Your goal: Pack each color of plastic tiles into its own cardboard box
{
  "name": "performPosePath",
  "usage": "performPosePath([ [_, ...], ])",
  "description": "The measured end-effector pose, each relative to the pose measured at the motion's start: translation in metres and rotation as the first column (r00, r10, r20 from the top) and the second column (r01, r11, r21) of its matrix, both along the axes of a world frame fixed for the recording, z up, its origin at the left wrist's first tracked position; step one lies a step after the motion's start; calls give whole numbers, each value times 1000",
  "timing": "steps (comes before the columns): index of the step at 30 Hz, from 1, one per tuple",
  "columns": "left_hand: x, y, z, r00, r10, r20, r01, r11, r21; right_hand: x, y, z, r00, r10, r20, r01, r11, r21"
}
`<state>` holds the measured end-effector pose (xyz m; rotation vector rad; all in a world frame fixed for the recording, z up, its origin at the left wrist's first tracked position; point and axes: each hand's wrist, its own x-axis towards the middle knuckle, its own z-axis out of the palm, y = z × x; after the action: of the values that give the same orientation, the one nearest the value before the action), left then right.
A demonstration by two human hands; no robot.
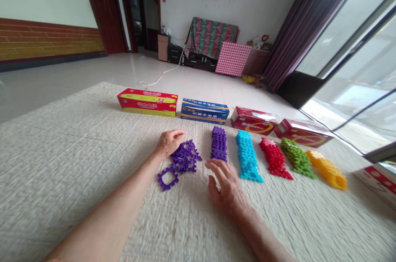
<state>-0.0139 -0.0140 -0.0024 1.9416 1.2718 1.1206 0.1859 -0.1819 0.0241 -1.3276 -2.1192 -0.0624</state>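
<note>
My left hand is at the far left edge of a loose pile of purple interlocking plastic pieces. Its fingers are bent and pressed together, and whatever they may hold is hidden. One square purple frame piece lies at the near end of the pile. Over the mat, my right hand has its thumb and fingers apart with nothing between them. Its fingertips are close to the near end of a neat purple row of pieces. Similar rows in light blue, red, green and yellow lie further right.
Behind the rows stand a red and yellow-green box, a blue box and two dark red boxes. A white and red box sits at the right edge. Everything rests on a beige textured mat.
</note>
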Motion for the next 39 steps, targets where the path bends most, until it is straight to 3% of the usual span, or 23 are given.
performPosePath([
  [3, 0, -1, 2, 1000, -16, 12, 16, 1000, 2, -24, 0, 0, 997, 57, 42, -55, 997, -63],
  [10, -1, -3, 6, 994, -80, 72, 82, 996, -32, -62, 11, -11, 995, -83, 58, 93, 977, -191],
  [18, 0, -2, 5, 997, -57, 55, 60, 997, -55, -60, 13, 2, 992, 124, -25, -127, 975, -185],
  [23, -1, -4, 10, 998, -50, 47, 53, 997, -57, -56, 15, -3, 971, 161, -178, -187, 972, -140],
  [27, -1, -4, 9, 998, -37, 43, 39, 997, -69, -48, 19, -7, 931, 61, -360, -103, 990, -99],
  [30, 0, -4, 6, 998, -35, 46, 37, 998, -57, -44, 21, -7, 895, -39, -445, -25, 990, -136],
  [36, 1, -4, 5, 999, -27, 39, 27, 1000, -9, -44, 21, -9, 872, -110, -476, -16, 967, -254],
  [39, 1, -5, 6, 999, -25, 46, 25, 999, -20, -44, 21, -10, 887, -109, -449, -11, 966, -257],
])
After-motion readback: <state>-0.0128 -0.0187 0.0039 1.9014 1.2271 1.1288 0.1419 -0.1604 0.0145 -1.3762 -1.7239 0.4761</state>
